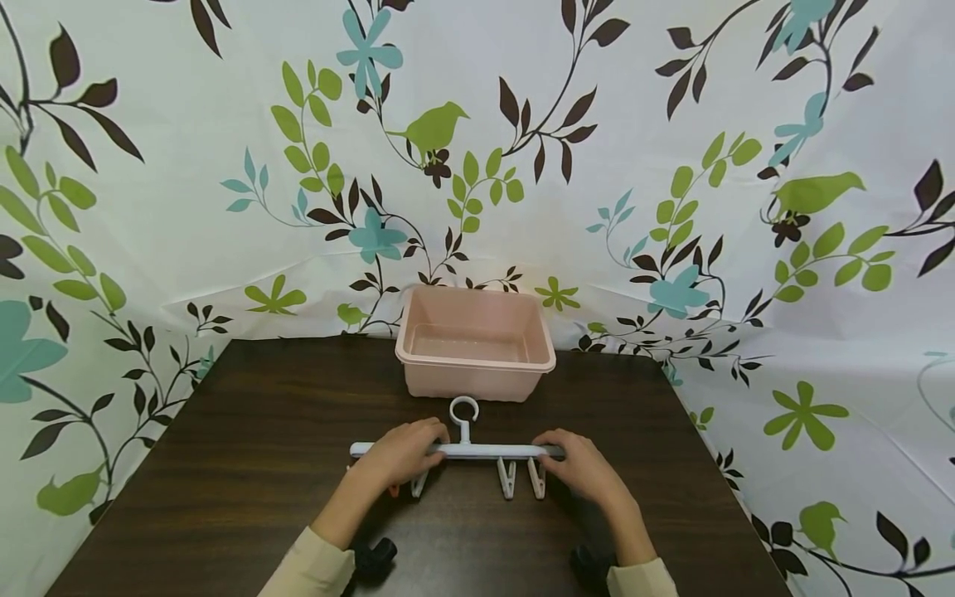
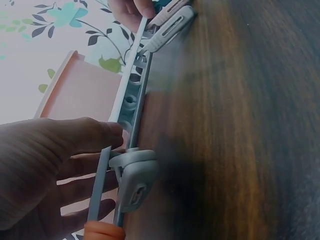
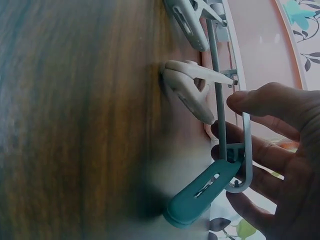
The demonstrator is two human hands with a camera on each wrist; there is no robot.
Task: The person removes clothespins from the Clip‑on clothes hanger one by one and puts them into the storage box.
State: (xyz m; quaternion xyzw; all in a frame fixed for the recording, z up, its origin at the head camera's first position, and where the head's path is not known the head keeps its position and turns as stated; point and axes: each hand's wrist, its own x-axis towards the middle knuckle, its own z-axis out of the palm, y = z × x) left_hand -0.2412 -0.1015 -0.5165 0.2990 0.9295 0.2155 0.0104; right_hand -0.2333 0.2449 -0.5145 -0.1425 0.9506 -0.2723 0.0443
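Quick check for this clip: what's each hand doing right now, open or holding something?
Left hand: closed, holding the clip hanger toward its left end.
Right hand: closed, holding the same hanger near its right end.

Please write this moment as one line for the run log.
left hand: grips hanger; right hand: grips hanger; teal clip: near right hand; pink bin: behind hanger

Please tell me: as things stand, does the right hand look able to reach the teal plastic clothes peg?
Probably yes. The right hand holds the white plastic hanger close beside the teal plastic clothes peg, and nothing visible covers the peg's broad face.
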